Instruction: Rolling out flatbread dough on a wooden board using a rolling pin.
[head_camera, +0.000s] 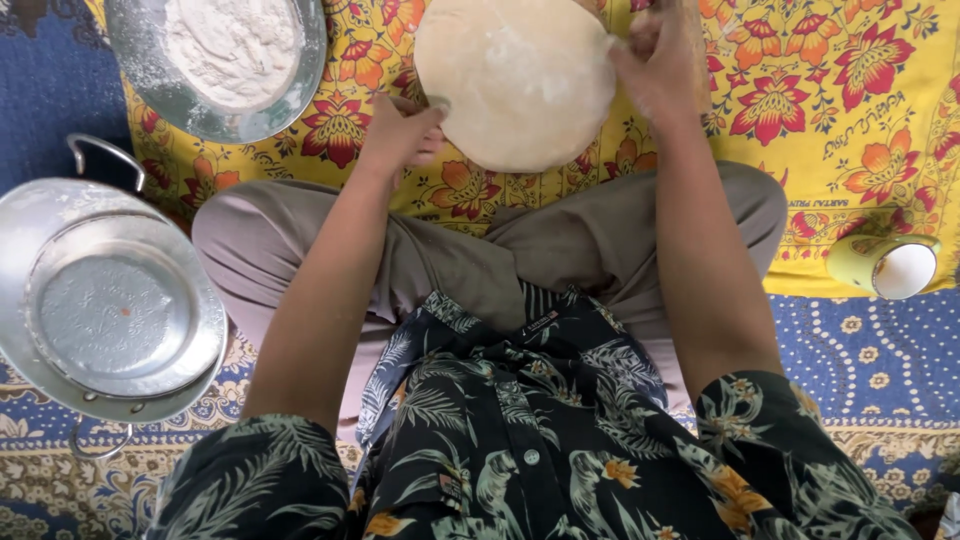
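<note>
Seated cross-legged person works flat round dough on yellow floral cloth, just beyond knees. Left hand pinches dough's near-left edge, fingers curled on rim. Right hand grips far-right edge, fingers closed over it. Metal plate of flour lies at upper left on cloth. Empty metal pan with handles sits at person's left. Yellow cup lies tipped at right.
</note>
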